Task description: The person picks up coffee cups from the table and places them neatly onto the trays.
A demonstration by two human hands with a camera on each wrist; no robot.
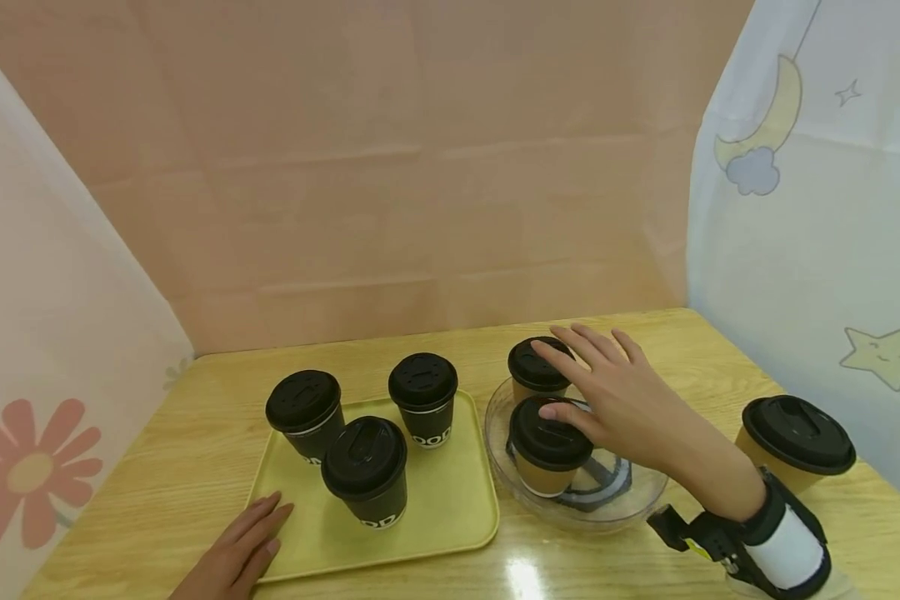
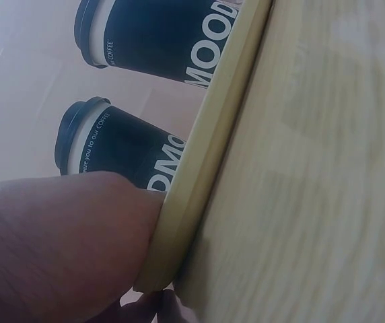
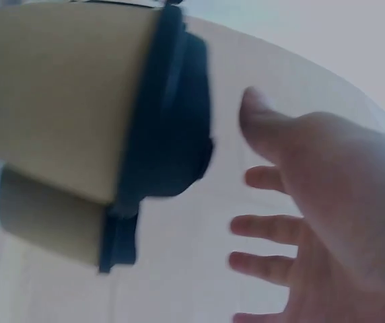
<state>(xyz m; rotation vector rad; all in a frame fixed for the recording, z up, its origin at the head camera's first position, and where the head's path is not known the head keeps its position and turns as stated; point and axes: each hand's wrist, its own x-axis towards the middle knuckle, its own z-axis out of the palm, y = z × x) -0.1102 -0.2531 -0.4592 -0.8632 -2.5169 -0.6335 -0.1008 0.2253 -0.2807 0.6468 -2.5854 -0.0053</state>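
My right hand (image 1: pixel 607 400), fingers spread, hovers over two brown paper cups with black lids. The nearer brown cup (image 1: pixel 543 482) and the farther brown cup (image 1: pixel 528 390) stand in a clear round bowl (image 1: pixel 648 500). In the right wrist view, a gap separates my right hand (image 3: pixel 327 208) from the near cup's black lid (image 3: pixel 169 128). My left hand (image 1: pixel 232 550) rests its fingers on the front left corner of a yellow tray (image 1: pixel 450 525). Black cups with white lettering are on that tray: a front cup (image 1: pixel 371 492), a left cup (image 1: pixel 315 429) and a back cup (image 1: pixel 426 412).
Another brown cup (image 1: pixel 787 450) with a black lid stands at the right, beyond my right wrist. The wooden table (image 1: pixel 157 467) carries everything. A plain cloth (image 1: pixel 420 167) hangs behind, with patterned cloths at both sides.
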